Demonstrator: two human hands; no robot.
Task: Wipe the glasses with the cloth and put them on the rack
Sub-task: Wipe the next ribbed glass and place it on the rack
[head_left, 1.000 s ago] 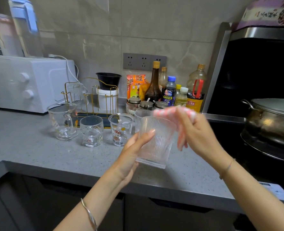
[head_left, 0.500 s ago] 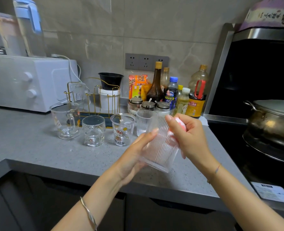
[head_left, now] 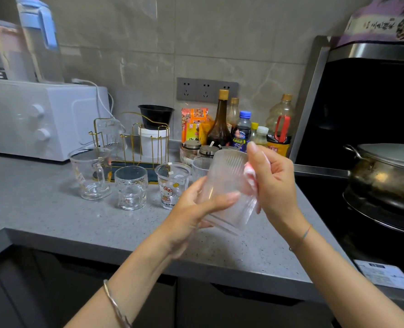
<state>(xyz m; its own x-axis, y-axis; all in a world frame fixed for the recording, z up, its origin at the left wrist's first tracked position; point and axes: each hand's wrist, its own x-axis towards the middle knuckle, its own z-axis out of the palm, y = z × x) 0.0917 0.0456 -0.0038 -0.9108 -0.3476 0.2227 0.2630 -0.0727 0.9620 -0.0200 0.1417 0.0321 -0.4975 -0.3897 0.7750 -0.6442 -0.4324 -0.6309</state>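
My left hand grips a ribbed clear glass, tilted, above the counter's front. My right hand holds a pink-and-white cloth pressed against the glass's right side. On the counter behind stand a handled glass mug, a short patterned glass, a cartoon-print glass and a small ribbed glass. The gold wire rack stands further back with one glass hung on it.
A white oven sits at the left, and a white tub with a black bowl stands behind the rack. Sauce bottles and jars line the wall. A lidded steel pot sits on the stove at right.
My right hand with the cloth has come down from the glass's rim to its right side. The glass has tilted and shifted slightly in my left hand.
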